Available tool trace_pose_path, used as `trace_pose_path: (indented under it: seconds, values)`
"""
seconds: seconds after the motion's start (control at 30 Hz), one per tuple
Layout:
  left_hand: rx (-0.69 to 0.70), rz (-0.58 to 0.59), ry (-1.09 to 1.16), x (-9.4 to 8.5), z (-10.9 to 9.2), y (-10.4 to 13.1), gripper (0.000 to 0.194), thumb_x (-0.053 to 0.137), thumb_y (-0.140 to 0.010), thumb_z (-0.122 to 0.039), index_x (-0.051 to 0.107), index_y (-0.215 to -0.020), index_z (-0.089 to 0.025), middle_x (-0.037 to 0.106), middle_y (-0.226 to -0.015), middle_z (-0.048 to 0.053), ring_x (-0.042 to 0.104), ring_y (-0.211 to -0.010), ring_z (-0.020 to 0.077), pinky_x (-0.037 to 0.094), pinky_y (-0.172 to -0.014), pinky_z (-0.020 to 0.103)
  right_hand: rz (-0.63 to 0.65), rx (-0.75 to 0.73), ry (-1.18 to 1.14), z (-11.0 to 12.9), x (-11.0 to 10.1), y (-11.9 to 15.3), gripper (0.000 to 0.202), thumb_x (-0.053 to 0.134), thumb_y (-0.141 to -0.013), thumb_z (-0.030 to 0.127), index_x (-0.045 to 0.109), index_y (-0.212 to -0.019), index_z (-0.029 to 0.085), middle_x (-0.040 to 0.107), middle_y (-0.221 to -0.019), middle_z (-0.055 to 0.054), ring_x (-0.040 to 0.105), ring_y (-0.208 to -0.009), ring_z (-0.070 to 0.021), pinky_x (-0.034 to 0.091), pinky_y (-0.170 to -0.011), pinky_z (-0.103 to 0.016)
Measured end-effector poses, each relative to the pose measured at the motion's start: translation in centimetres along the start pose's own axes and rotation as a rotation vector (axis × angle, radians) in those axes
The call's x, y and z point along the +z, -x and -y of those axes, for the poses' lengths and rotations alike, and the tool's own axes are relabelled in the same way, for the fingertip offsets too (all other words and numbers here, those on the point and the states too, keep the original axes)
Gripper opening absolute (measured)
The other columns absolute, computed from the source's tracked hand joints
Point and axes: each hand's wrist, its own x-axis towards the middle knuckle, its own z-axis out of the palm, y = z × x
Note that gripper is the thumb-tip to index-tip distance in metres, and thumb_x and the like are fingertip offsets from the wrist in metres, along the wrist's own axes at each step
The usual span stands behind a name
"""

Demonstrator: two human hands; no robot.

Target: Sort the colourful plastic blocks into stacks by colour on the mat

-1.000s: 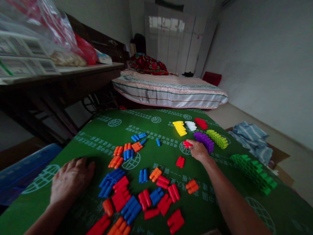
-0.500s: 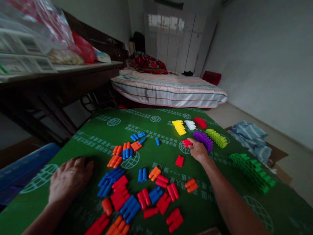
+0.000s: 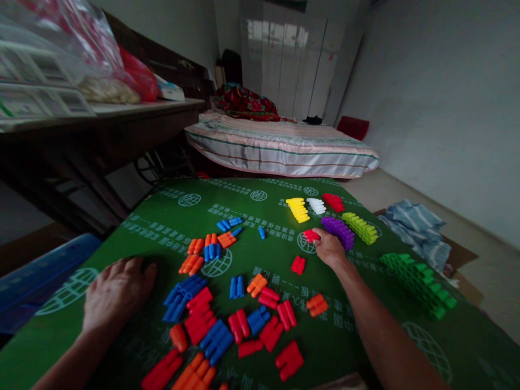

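Note:
My right hand point(image 3: 328, 247) is closed on a red bullet-shaped building block point(image 3: 311, 235), low over the green board point(image 3: 154, 216). Just right of that hand lies a row of purple blocks point(image 3: 338, 232). Another red block point(image 3: 298, 265) sits nearer to me, apart from the hand. On the left, my left hand point(image 3: 117, 292) rests palm down on the board, fingers loosely spread and holding nothing. Beside it are joined blue blocks point(image 3: 184, 297) and an orange block point(image 3: 190, 265). Mixed red, blue and orange blocks, among them a blue block point(image 3: 216, 343), are scattered across the near middle.
Yellow blocks point(image 3: 298, 210), white blocks point(image 3: 316, 206), red blocks point(image 3: 333, 202), lime blocks point(image 3: 359, 228) and a green stack point(image 3: 418, 284) are grouped by colour. A bed point(image 3: 284, 149) stands behind; a wooden desk point(image 3: 162, 111) and a blue bin point(image 3: 49, 276) are left.
The view has shifted very slightly. Both hands stay in about the same places, the right one still holding the red building block.

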Motion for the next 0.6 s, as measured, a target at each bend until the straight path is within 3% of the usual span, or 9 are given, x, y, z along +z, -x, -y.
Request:
trace_pose_path:
  seconds: [0.23,0.33,0.47,0.6]
  values:
    - [0.017,-0.01,0.002,0.1,-0.1,0.2,0.067,0.01,-0.085,-0.053,0.052,-0.118,-0.011,0.051,-0.131,0.021,0.043,-0.124,0.0371,0.036,-0.101,0.048,-0.018,-0.031,-0.007,0.3,-0.6,1.4,0.041,0.046,-0.091,0.026,0.056,-0.13,0.027,0.072,-0.11,-0.004,0.066,-0.1,-0.0172,0.045,-0.08,-0.023]
    - [0.018,-0.01,-0.001,0.3,0.1,0.1,0.067,0.011,-0.086,-0.053,0.053,-0.117,-0.012,0.051,-0.131,0.021,0.043,-0.124,0.0371,0.036,-0.101,0.048,0.0,-0.087,-0.016,0.9,-0.9,3.5,0.033,0.047,-0.091,0.04,0.064,-0.117,0.027,0.075,-0.096,-0.003,0.068,-0.088,-0.017,0.045,-0.071,-0.023]
    - [0.014,-0.016,-0.001,0.3,0.1,0.1,0.068,0.011,-0.086,-0.054,0.052,-0.119,-0.012,0.052,-0.13,0.02,0.044,-0.123,0.0367,0.037,-0.1,0.049,0.034,-0.19,0.062,2.9,-1.3,6.4,0.043,0.051,-0.085,0.058,0.068,-0.105,0.024,0.074,-0.085,-0.005,0.069,-0.08,-0.0195,0.043,-0.065,-0.026]
    - [0.017,-0.018,0.008,0.1,-0.1,0.1,0.068,0.011,-0.086,-0.053,0.052,-0.119,-0.011,0.052,-0.13,0.021,0.043,-0.123,0.037,0.037,-0.1,0.049,0.064,-0.217,0.178,4.5,-1.9,7.8,0.034,0.052,-0.085,0.052,0.069,-0.094,0.024,0.074,-0.087,-0.006,0.068,-0.085,-0.0205,0.044,-0.07,-0.028]
